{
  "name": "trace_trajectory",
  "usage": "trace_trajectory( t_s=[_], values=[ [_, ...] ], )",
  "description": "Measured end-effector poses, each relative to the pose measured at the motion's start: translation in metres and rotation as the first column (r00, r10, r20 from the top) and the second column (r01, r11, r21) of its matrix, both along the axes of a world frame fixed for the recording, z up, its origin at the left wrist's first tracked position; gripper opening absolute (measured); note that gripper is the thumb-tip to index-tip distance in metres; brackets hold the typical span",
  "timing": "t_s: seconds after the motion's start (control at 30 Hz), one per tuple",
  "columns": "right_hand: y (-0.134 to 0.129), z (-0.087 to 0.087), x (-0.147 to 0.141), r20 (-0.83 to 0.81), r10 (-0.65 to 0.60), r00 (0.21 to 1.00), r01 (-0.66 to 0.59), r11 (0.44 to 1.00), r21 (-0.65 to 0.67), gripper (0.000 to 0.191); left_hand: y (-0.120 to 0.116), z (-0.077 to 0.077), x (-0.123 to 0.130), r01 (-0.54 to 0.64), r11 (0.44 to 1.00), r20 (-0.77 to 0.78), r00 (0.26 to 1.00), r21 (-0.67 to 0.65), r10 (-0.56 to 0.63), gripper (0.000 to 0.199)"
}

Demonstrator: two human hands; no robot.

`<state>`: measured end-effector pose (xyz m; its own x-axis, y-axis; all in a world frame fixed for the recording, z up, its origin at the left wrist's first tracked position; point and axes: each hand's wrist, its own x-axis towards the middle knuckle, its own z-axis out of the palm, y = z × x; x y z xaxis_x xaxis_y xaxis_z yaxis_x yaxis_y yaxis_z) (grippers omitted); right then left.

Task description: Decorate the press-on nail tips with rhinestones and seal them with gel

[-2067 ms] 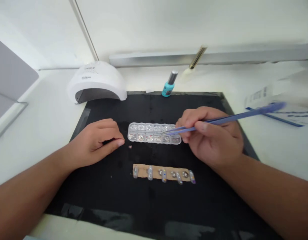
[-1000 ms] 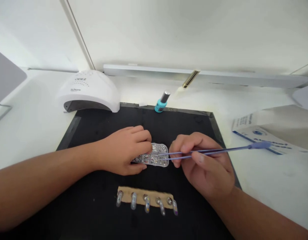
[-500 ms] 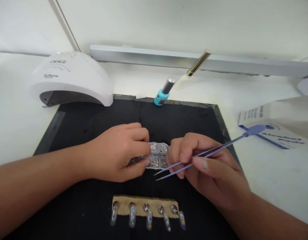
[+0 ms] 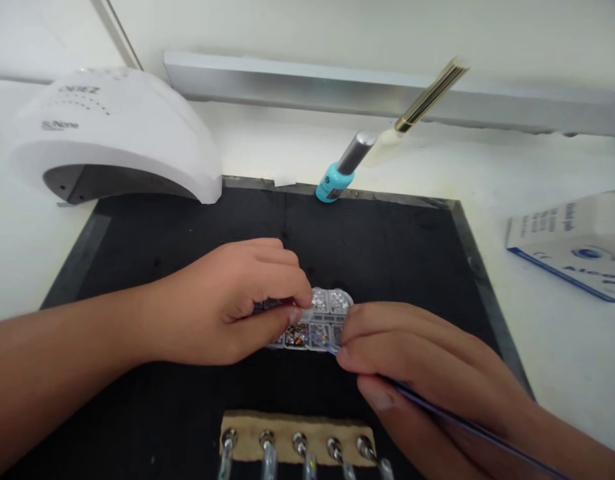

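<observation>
A clear compartment case (image 4: pixel 332 319) of small sparkling gems lies on the black mat, partly covered by both hands. My left hand (image 4: pixel 237 300) is closed at the case's left part, thumb and forefinger pinching a small translucent lid (image 4: pixel 306 314) above an open compartment of multicoloured gems (image 4: pixel 296 335). My right hand (image 4: pixel 417 360) grips blue tweezers (image 4: pixel 467 423) at the case's right side, their tips low over the front compartments. Nearer me, a tan strip (image 4: pixel 282 427) holds several clear nail tips on metal stands, their lower ends cut off by the view.
A white nail lamp (image 4: pixel 132 127) stands at the back left. A turquoise bottle (image 4: pixel 334 183) is on the mat's back edge, with a gold-capped bottle (image 4: pixel 427 100) behind it. A white box (image 4: pixel 577 247) lies at the right.
My right hand has turned, bringing the tweezers down from across the fingers to the case. My left hand now pinches the lid, exposing multicoloured gems. The view has shifted closer.
</observation>
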<state>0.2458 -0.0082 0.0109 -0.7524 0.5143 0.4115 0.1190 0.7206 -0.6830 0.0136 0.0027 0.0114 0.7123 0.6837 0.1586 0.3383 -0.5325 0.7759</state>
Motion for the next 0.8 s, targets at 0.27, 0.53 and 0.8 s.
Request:
trace_trajectory(
  t_s=[0.27,0.53,0.8],
  values=[
    [-0.004,0.009,-0.001,0.187,-0.091,0.978,0.092,0.996,0.002,0.013,0.001,0.001,0.000,0.007,1.000,-0.033,0.999,0.013,-0.007,0.015],
    [0.001,-0.004,0.000,0.164,0.030,0.986,-0.032,0.999,0.013,0.014,0.001,0.001,0.000,0.032,0.999,-0.035,0.999,-0.007,-0.032,0.014],
    [0.002,0.000,-0.002,0.138,0.052,0.989,-0.054,0.999,0.009,0.015,0.001,0.002,-0.001,0.036,0.999,-0.046,0.998,0.000,-0.036,0.014]
  ],
)
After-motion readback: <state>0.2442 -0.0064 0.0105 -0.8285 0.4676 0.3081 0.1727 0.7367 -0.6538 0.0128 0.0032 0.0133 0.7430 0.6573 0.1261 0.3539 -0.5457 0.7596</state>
